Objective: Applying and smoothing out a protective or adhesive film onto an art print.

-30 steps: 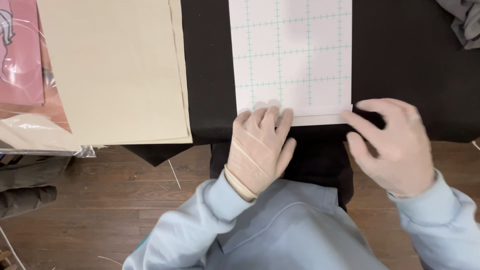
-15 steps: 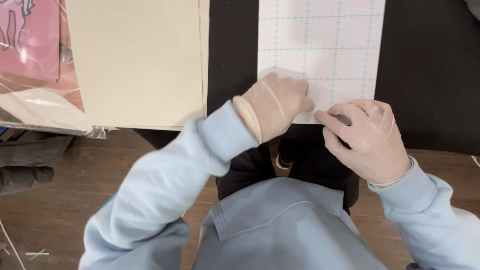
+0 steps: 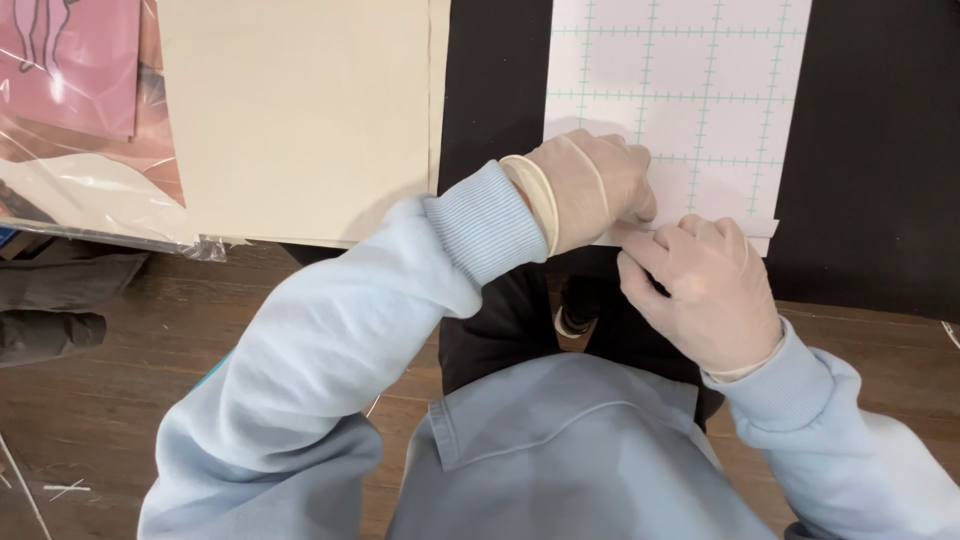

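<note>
A white sheet with a green grid (image 3: 690, 100) lies flat on the black counter (image 3: 870, 150), its near edge by the counter's front edge. Both gloved hands meet at that near edge. The left hand (image 3: 590, 190) lies over the sheet's near left corner, fingers curled down onto the paper; its grip looks closed at the edge, though whether it pinches the sheet or only presses it cannot be told. The right hand (image 3: 705, 290) comes up from below, its fingertips (image 3: 690, 228) pinched on the sheet's near edge just beside the left hand. Left of the sheet, apart from it, lies a large cream board (image 3: 300, 110). Further left sits a pink flat package in clear plastic wrap (image 3: 70, 90), the wrap hanging past the counter's edge. Below is a brown wooden floor (image 3: 150, 330). Both arms wear light blue sleeves (image 3: 330, 330).
</note>
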